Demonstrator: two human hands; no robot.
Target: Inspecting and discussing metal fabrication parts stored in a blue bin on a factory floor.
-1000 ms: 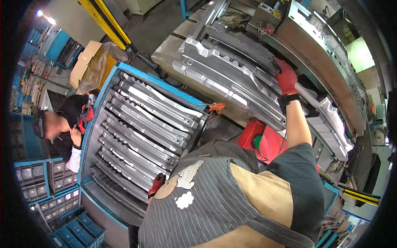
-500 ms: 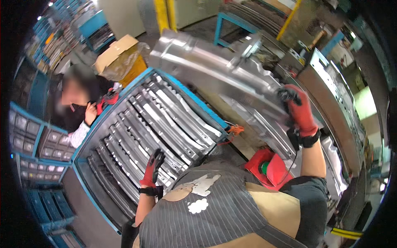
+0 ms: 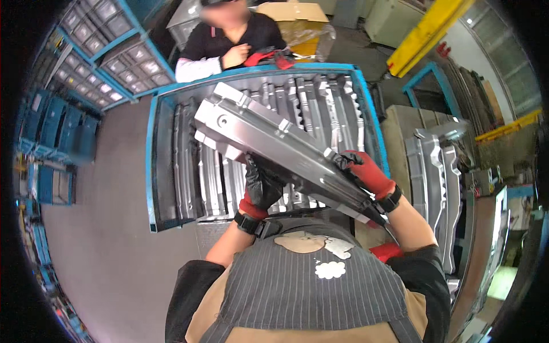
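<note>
A long, shiny stamped metal panel [image 3: 269,140] lies slantwise across both my hands, above a blue-rimmed bin [image 3: 150,171]. Its wide end, with a round hole, points far left; the narrower end comes toward my right forearm. My left hand [image 3: 262,186], in a red glove with a black palm, is closed on its near edge from below. On the panel's right part, my right hand [image 3: 366,171], gloved alike, grips the far edge. Some fingers of both hands are hidden by the metal. Beneath it, several similar metal panels [image 3: 330,108] stand in rows inside the bin.
Across the bin a person [image 3: 237,37] leans on the rim, red-and-black gloves [image 3: 274,58] by the hands. More stamped panels [image 3: 426,177] lie on the right. Behind are a cardboard box [image 3: 294,11] and a yellow post [image 3: 426,37]. Blue racks [image 3: 123,48] stand left.
My view has turned toward the bin. The panel has come from the right to over the bin, and my left hand, free before, now holds it too.
</note>
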